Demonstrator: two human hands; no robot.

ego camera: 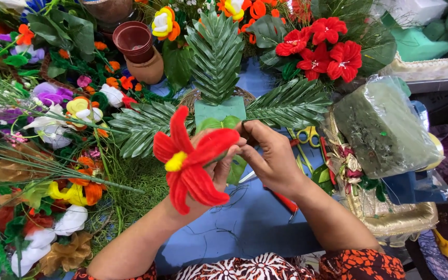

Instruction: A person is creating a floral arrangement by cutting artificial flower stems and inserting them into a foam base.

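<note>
My left hand (pixel 214 179) holds a big red fabric flower (pixel 190 161) with a yellow centre, its petals hiding most of the fingers. My right hand (pixel 270 155) pinches at the flower's base from the right, fingertips meeting the left hand's. Just beyond both hands stands a green foam block (pixel 219 110) with three green palm-like leaves (pixel 216 52) stuck in it, fanned left, up and right. Green leaves (pixel 237 168) show under the hands.
Heaps of artificial flowers (pixel 42 135) fill the left side. Stacked brown pots (pixel 136 44) stand at the back, red flowers (pixel 320 49) at the back right. A wrapped green foam brick (pixel 385 129) lies on a gold tray (pixel 395 218). Yellow-handled scissors (pixel 307 136) and red-handled pliers (pixel 285 201) rest on the blue table (pixel 234 228).
</note>
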